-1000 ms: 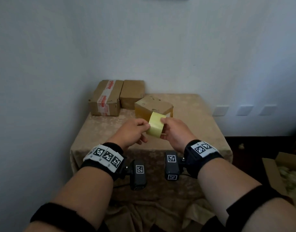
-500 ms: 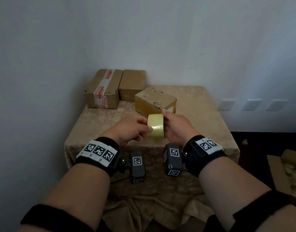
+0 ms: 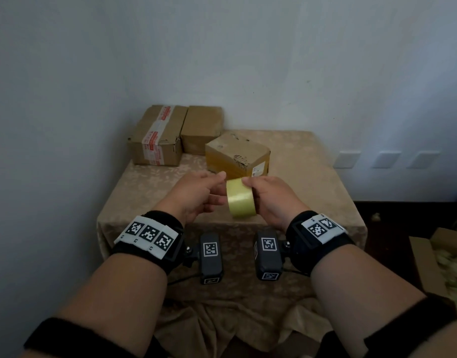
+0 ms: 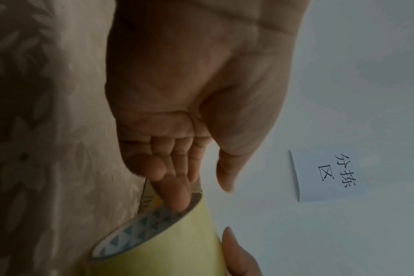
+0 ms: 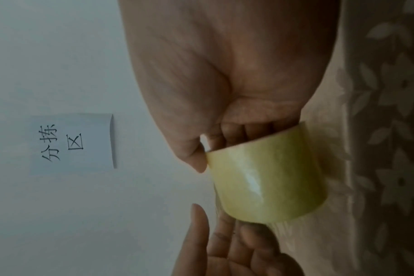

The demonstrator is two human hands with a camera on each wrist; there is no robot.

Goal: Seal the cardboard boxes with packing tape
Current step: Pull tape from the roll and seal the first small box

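Pale yellow packing-tape roll (image 3: 240, 198) held between both hands: right hand (image 3: 270, 200) grasps it, left hand (image 3: 196, 196) has fingers in its core. Tape-wrapped cardboard box (image 3: 237, 157) sits directly beyond, nearer the right.

Black wristbands (image 3: 155, 239) carry white blocks printed with square black-and-white codes; dark grey camera boxes (image 3: 210, 258) hang beneath, cabled. Black sleeves (image 3: 74, 337) cover both upper forearms.
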